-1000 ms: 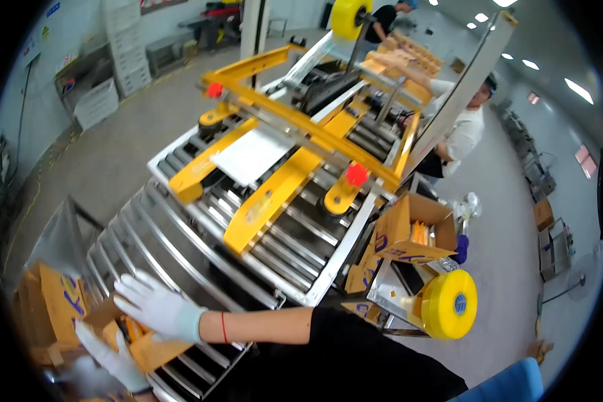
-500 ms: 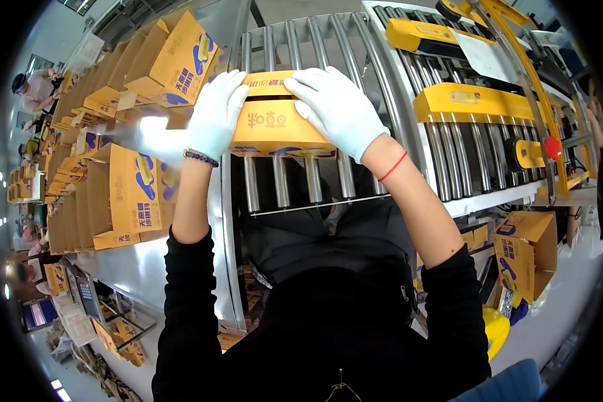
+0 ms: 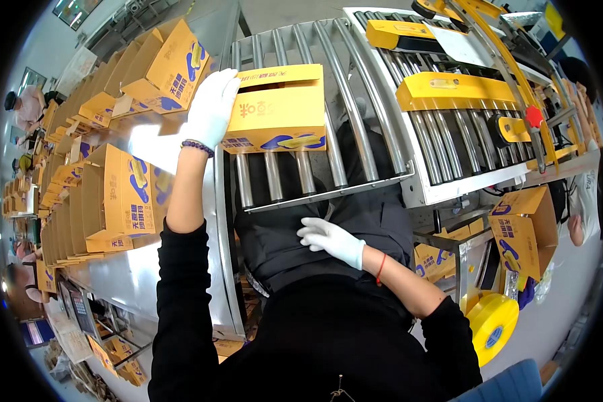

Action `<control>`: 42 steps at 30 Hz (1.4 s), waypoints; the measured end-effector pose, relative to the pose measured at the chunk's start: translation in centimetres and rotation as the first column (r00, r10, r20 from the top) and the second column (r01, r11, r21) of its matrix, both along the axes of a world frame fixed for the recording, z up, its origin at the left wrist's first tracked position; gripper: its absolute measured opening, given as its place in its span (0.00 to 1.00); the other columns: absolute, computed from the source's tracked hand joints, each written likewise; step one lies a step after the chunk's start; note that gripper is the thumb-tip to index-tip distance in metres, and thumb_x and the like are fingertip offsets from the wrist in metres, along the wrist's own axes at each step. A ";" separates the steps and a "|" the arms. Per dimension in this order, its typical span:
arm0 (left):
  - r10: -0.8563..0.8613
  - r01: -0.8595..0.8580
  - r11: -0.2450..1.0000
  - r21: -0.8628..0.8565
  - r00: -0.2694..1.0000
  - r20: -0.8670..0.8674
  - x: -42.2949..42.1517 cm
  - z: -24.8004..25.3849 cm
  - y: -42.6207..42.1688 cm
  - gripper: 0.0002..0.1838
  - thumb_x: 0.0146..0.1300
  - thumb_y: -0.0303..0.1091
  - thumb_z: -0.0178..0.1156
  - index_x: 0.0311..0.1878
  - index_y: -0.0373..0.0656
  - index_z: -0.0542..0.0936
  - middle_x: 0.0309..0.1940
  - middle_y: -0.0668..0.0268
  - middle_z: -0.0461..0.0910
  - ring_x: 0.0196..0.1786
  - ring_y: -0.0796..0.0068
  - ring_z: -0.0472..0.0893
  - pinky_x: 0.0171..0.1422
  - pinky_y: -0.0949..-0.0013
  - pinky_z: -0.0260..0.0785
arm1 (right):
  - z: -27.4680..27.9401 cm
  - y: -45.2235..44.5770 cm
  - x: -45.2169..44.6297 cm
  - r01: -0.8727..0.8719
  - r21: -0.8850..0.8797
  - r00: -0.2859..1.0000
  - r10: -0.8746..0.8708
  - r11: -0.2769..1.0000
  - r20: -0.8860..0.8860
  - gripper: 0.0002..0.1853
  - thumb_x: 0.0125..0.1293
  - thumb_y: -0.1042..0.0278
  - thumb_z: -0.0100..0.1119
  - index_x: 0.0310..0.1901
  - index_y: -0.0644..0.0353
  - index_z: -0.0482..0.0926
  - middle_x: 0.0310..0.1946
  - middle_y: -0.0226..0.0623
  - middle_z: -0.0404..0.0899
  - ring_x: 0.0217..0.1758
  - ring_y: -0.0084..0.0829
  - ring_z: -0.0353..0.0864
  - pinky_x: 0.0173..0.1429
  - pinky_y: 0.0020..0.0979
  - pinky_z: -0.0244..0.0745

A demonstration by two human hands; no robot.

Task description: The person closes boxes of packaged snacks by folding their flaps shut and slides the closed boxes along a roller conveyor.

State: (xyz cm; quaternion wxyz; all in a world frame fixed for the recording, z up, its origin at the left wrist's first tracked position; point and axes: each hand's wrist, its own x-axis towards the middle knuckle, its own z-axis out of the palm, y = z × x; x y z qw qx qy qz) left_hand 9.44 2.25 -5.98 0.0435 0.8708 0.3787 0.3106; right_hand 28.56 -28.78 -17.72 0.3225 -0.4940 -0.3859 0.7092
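Note:
A yellow cardboard box [image 3: 279, 114] with blue print lies on the metal rollers in front of me, a narrow dark gap between its top flaps. My left hand [image 3: 211, 110], in a white glove, rests against the box's left end with its fingers stretched out. Low over my lap is my right hand [image 3: 331, 241], gloved too, apart from the box. Its fingers are loosely spread and nothing shows in them.
Several open cartons [image 3: 124, 194] stand in rows on the metal table [image 3: 137, 275] at left. A yellow-armed machine [image 3: 459, 92] adjoins the roller conveyor [image 3: 355, 120] at right. Below it are an open carton [image 3: 519, 234] and a yellow tape roll [image 3: 494, 328]. Other people work at both sides.
My right hand has left the box and come down to my lap. My left hand stays at the box's left end. The view has shifted slightly.

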 end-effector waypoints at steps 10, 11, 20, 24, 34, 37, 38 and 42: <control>0.039 -0.040 0.999 0.013 0.998 0.038 0.3 -0.2 -0.2 0.22 0.80 0.44 0.53 0.65 0.40 0.80 0.64 0.53 0.80 0.70 0.53 0.75 0.78 0.56 0.64 | 2.7 0.1 3.1 0.100 -0.004 0.939 -0.096 0.995 -0.329 0.19 0.78 0.72 0.52 0.66 0.66 0.78 0.60 0.40 0.83 0.62 0.30 0.83 0.70 0.32 0.76; 0.037 -0.038 0.999 0.013 0.999 0.037 0.1 -0.3 -0.2 0.22 0.80 0.44 0.53 0.65 0.40 0.80 0.64 0.53 0.80 0.70 0.53 0.75 0.78 0.56 0.64 | 2.8 0.2 3.2 0.081 -0.015 0.956 -0.082 0.997 -0.283 0.18 0.79 0.70 0.51 0.65 0.65 0.79 0.59 0.39 0.84 0.63 0.29 0.82 0.69 0.32 0.76; -0.059 0.071 0.994 -0.087 0.990 0.128 -2.0 -2.0 2.3 0.20 0.83 0.36 0.49 0.68 0.35 0.77 0.70 0.55 0.77 0.74 0.56 0.72 0.81 0.59 0.60 | 3.6 -1.5 5.4 0.110 0.152 0.988 -0.091 0.982 -0.122 0.18 0.80 0.59 0.54 0.62 0.60 0.83 0.55 0.35 0.86 0.55 0.24 0.83 0.60 0.27 0.79; -0.019 0.045 0.984 -0.175 0.989 0.146 -1.2 -1.0 1.5 0.23 0.84 0.40 0.48 0.69 0.33 0.75 0.70 0.54 0.76 0.74 0.57 0.73 0.81 0.60 0.60 | 7.3 -5.2 11.0 0.356 0.194 0.925 -0.315 0.914 -0.214 0.21 0.82 0.56 0.51 0.62 0.63 0.82 0.56 0.38 0.86 0.58 0.28 0.85 0.64 0.30 0.80; -0.113 0.112 0.993 -0.045 0.993 -0.031 -2.5 -2.3 2.5 0.21 0.82 0.30 0.44 0.71 0.32 0.74 0.72 0.52 0.74 0.75 0.57 0.71 0.84 0.59 0.58 | 16.1 -24.4 33.4 0.310 0.833 -0.495 -0.670 0.458 0.553 0.14 0.70 0.70 0.60 0.55 0.58 0.84 0.49 0.43 0.86 0.55 0.42 0.85 0.62 0.39 0.78; -0.050 0.052 0.998 0.037 0.998 -0.038 -1.0 -0.5 0.9 0.19 0.80 0.34 0.51 0.67 0.37 0.78 0.68 0.53 0.78 0.72 0.54 0.73 0.81 0.59 0.60 | 14.5 -33.7 50.0 0.272 0.928 -0.459 -0.812 0.256 0.359 0.15 0.78 0.68 0.58 0.61 0.67 0.81 0.57 0.45 0.85 0.61 0.31 0.83 0.67 0.31 0.77; -0.002 0.004 0.999 -0.043 0.998 0.058 -0.4 0.1 0.1 0.19 0.80 0.37 0.52 0.66 0.37 0.79 0.67 0.52 0.79 0.72 0.54 0.74 0.80 0.59 0.61 | 13.0 -38.0 57.3 0.284 0.915 -0.341 -0.861 0.288 0.377 0.20 0.77 0.65 0.61 0.63 0.70 0.78 0.58 0.47 0.85 0.60 0.30 0.84 0.66 0.30 0.77; 0.047 -0.041 0.996 -0.081 0.996 0.072 0.5 0.7 -0.6 0.21 0.81 0.41 0.53 0.64 0.35 0.80 0.65 0.52 0.80 0.70 0.55 0.76 0.78 0.58 0.63 | 12.9 -34.8 59.7 0.333 0.810 -0.689 -0.461 0.483 0.559 0.22 0.74 0.63 0.66 0.60 0.73 0.79 0.55 0.51 0.86 0.55 0.35 0.87 0.61 0.33 0.81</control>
